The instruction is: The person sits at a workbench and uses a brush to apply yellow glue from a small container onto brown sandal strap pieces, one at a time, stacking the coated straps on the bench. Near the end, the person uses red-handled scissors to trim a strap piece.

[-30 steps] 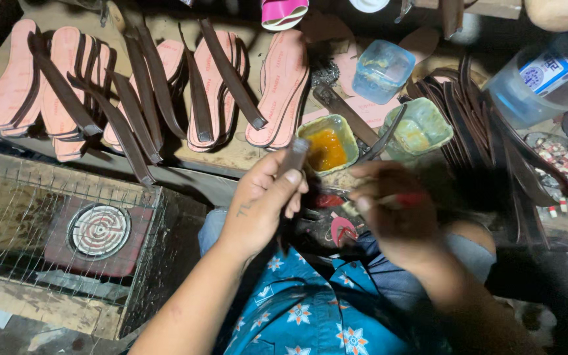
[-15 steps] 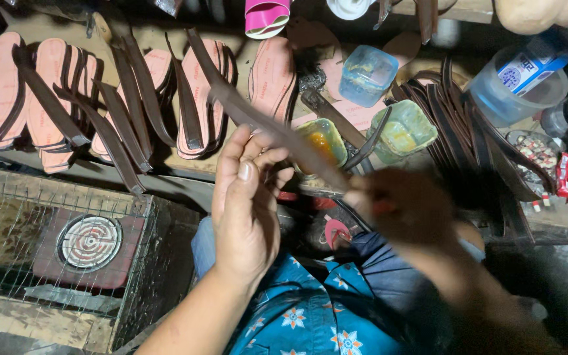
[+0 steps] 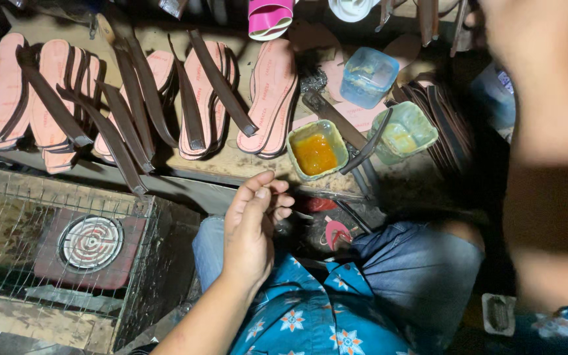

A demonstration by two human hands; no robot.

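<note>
the pink insoles on my bench look matt and slightly fibrous, like pressed board, and the brown straps laid over them have a dull leather-like sheen. the bench top is rough, stained wood. the small tub near my left hand is cloudy soft plastic, crusted at the rim, holding glossy orange glue; the green tub and blue tub are the same smeared translucent plastic. the cage is thin bare metal wire, and the coil plate inside looks dusty. my shirt is printed cotton-like cloth, my jeans coarse denim.
</note>
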